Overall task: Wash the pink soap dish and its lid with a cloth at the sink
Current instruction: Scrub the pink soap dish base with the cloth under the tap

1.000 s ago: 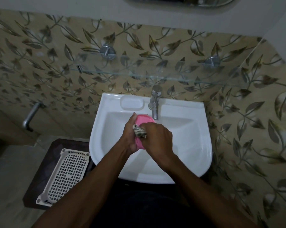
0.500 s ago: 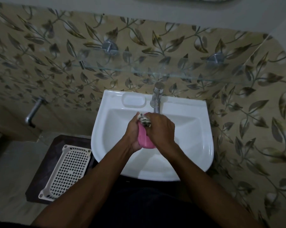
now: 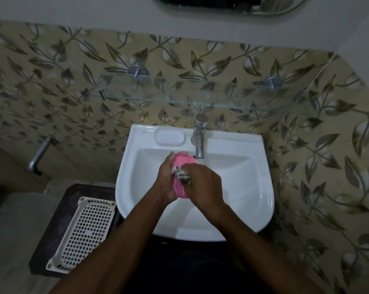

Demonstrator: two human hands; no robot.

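Observation:
Over the white sink [image 3: 249, 187] my left hand [image 3: 165, 181] grips a pink oval piece of the soap dish [image 3: 182, 161] from its left side, held on edge just below the tap. I cannot tell whether this piece is the dish or its lid. My right hand [image 3: 204, 185] is closed on a bunched, striped cloth [image 3: 182, 174] and presses it against the pink piece's middle. The lower part of the pink piece is partly hidden by both hands. No second pink piece is in sight.
A chrome tap [image 3: 199, 134] stands at the sink's back, with a moulded soap recess [image 3: 169, 136] to its left. A glass shelf [image 3: 200, 101] runs along the tiled wall above. A white perforated basket [image 3: 84, 234] lies on a dark stand at lower left.
My right hand with the cloth has slid down the pink piece from near its top edge to its middle. More of the pink upper face shows now.

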